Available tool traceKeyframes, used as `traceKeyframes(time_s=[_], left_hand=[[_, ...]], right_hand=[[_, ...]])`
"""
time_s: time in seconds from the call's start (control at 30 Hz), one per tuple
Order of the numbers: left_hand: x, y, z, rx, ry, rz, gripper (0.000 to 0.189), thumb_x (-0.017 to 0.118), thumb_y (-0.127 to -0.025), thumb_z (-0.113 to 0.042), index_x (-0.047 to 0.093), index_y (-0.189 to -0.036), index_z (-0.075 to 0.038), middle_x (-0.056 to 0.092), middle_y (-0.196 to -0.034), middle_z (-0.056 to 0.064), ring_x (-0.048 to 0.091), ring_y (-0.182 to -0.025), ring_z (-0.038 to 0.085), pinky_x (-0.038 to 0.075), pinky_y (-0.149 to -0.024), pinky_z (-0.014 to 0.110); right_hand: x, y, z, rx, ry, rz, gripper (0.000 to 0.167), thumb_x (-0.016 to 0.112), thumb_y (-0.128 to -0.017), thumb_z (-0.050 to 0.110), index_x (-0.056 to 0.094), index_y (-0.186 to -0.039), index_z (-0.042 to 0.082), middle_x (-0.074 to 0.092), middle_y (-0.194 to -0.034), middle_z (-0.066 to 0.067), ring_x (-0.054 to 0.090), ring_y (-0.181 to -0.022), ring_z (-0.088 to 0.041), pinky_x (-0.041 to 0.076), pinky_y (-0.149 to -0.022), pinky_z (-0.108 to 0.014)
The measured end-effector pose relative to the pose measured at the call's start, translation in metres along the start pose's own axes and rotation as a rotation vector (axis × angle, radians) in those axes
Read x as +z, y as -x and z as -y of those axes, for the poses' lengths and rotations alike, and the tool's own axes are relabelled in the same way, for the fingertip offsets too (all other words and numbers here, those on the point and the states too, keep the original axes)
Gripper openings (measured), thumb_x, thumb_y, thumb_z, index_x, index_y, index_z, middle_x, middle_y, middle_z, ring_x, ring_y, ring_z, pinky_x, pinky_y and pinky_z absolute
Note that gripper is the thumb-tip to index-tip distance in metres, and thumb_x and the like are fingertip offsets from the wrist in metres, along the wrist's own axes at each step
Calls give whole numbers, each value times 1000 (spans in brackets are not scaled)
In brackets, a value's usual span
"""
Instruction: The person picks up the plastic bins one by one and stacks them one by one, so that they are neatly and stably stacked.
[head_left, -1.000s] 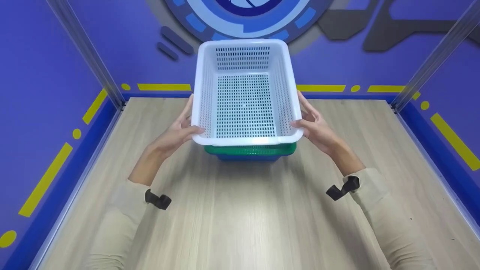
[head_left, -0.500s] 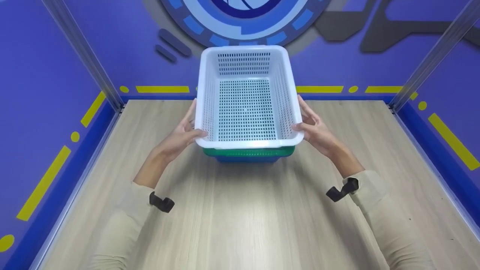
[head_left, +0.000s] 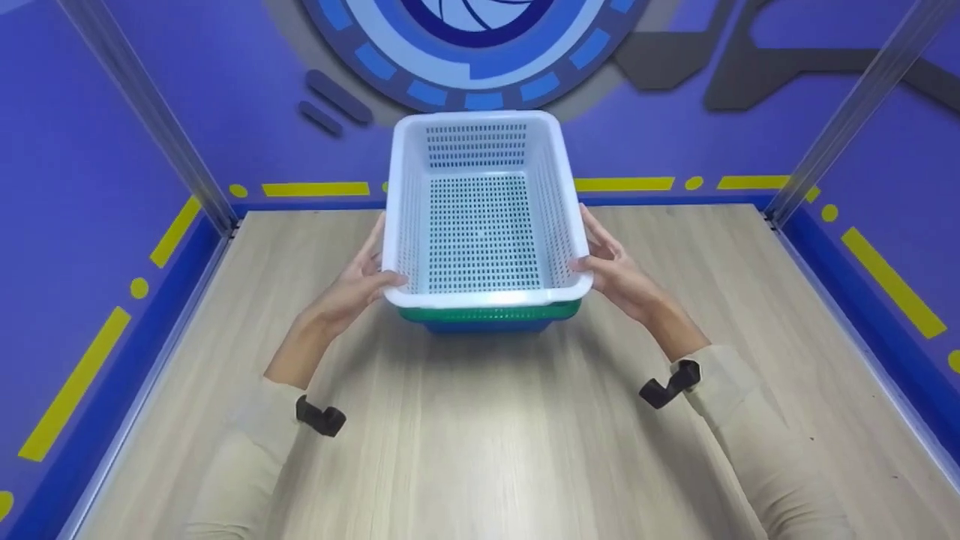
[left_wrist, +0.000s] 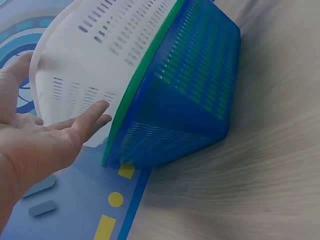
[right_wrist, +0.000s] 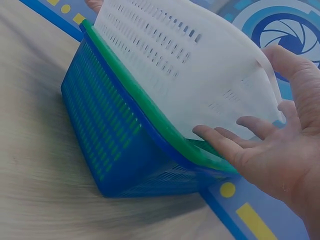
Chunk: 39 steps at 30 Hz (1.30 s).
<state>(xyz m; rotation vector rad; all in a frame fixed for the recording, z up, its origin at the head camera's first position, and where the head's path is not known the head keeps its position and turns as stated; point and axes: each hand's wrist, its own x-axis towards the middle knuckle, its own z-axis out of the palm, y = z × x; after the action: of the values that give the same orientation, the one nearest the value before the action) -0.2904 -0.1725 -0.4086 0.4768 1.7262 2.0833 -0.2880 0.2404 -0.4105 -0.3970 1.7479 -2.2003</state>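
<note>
A white perforated plastic basket (head_left: 480, 300) is held level by both hands, its lower part inside a green basket (head_left: 487, 313). That green basket sits nested in a blue basket (left_wrist: 190, 90), which stands on the table. My left hand (head_left: 352, 289) grips the white rim at its near left corner, thumb over the edge and fingers along the outer wall. On the opposite side, my right hand (head_left: 622, 277) holds the near right corner the same way. In the right wrist view, much of the white wall (right_wrist: 150, 55) shows above the green rim.
The wood-grain table (head_left: 480, 420) meets a blue-purple printed back wall (head_left: 247, 112) close behind the baskets. Side panels with metal corner posts (head_left: 150, 112) bound the left and right. Black wrist straps (head_left: 321, 416) sit over the sleeves.
The white basket has sunk lower over the green and blue baskets, both hands moving down with it. The head view has shifted slightly.
</note>
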Motion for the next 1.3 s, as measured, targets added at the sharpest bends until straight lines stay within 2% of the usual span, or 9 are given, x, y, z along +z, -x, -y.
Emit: traceKeyframes(time_s=[0.27,0.53,0.7,0.83,1.03,1.3], left_hand=[[0,-9,3,-17,24,6,104,63,-95,3,2,-162,-49,22,-170,9,37,-150,42,36,-119,57],[-1,-7,-1,-38,-3,-17,102,64,-95,0,4,-162,-48,25,-170,10,38,-150,40,36,-119,56],[-3,-6,-1,-58,-57,-35,101,65,-95,-3,5,-162,-48,26,-169,10,38,-149,40,29,-122,58],[-4,-9,2,-71,-126,-32,102,66,-95,-6,1,-163,-45,23,-170,10,36,-151,38,19,-126,60],[-7,-12,5,-69,-205,-37,99,67,-95,-13,2,-162,-47,23,-169,5,31,-152,30,3,-126,63],[-13,-14,12,-114,-220,-27,99,66,-96,-13,1,-161,-51,4,-173,-9,10,-158,22,-3,-126,63]], right_hand=[[-5,-2,-4,-18,49,-24,93,60,-95,-1,12,-165,36,15,-173,-3,20,-159,-32,14,-128,-56],[-6,-4,-8,-18,95,-8,93,60,-95,0,11,-165,35,9,-174,1,13,-160,-27,7,-130,-52],[-7,-6,-11,-5,122,0,91,61,-96,3,12,-165,36,12,-174,0,14,-160,-27,6,-130,-54],[-10,-7,-15,3,101,-6,91,60,-96,2,11,-165,35,12,-174,-3,15,-160,-27,6,-130,-53],[-12,-8,-22,37,100,-16,93,59,-96,1,9,-165,34,9,-174,-2,15,-160,-25,6,-131,-48],[-14,-9,-24,75,140,-26,92,63,-96,7,10,-165,36,12,-173,-3,19,-158,-28,11,-130,-52]])
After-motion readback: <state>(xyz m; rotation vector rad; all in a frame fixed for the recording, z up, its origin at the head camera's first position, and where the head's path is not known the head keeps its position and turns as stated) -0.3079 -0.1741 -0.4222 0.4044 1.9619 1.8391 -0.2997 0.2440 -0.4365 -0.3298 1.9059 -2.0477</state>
